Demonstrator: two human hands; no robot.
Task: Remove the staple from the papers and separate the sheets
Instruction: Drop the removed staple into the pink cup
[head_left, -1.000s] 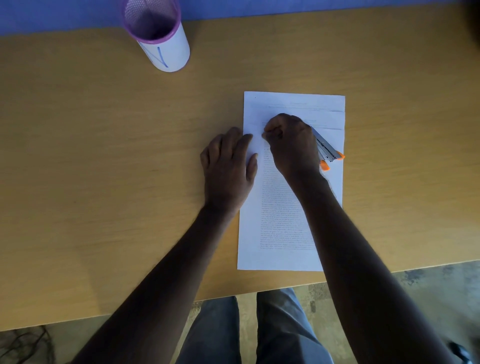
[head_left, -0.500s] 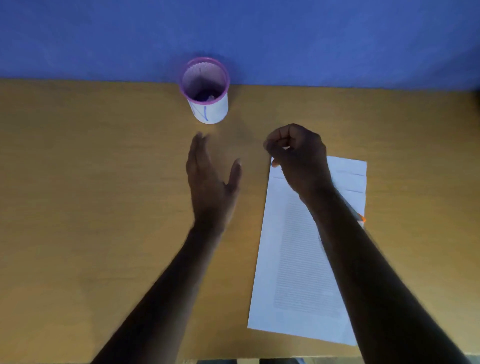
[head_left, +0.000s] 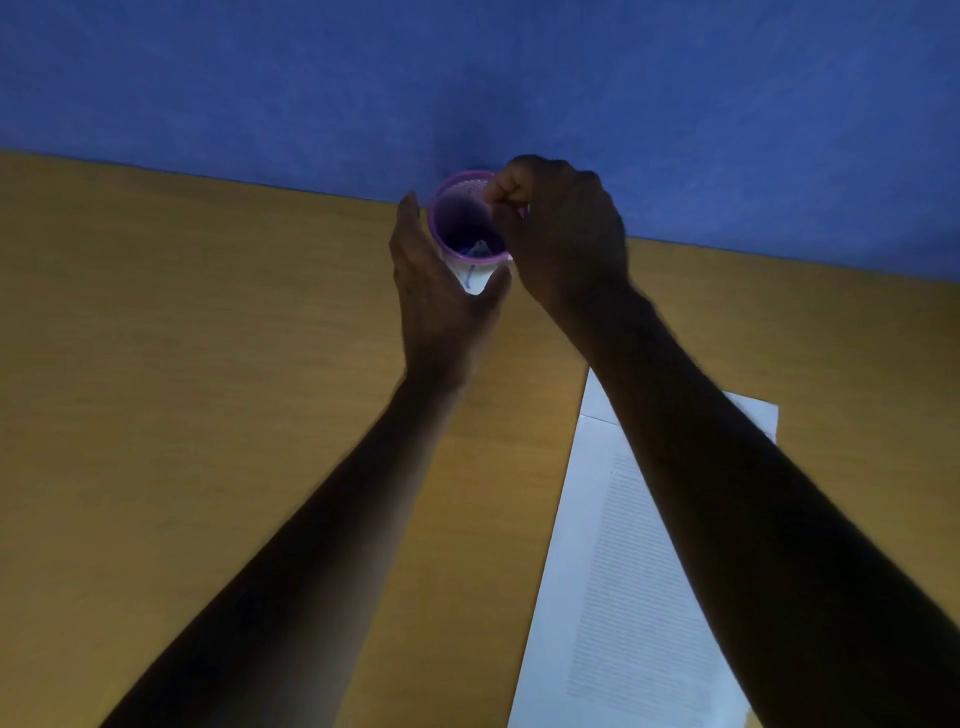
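The white printed papers (head_left: 597, 571) lie flat on the wooden table at the lower right, partly under my right forearm. My left hand (head_left: 436, 296) wraps around the left side of a white cup with a purple rim (head_left: 475, 278) at the table's far edge. My right hand (head_left: 566, 244) hovers over the cup's right rim with fingertips pinched together above the opening. Anything between those fingertips is too small to see. No staple remover is in view.
The tan wooden table (head_left: 208, 364) ends at a blue wall (head_left: 467, 78) just behind the cup. Some small bits lie at the bottom of the cup.
Both hands have left the papers and moved to the cup at the back. The left hand took hold of the cup. The staple remover is no longer in the right hand.
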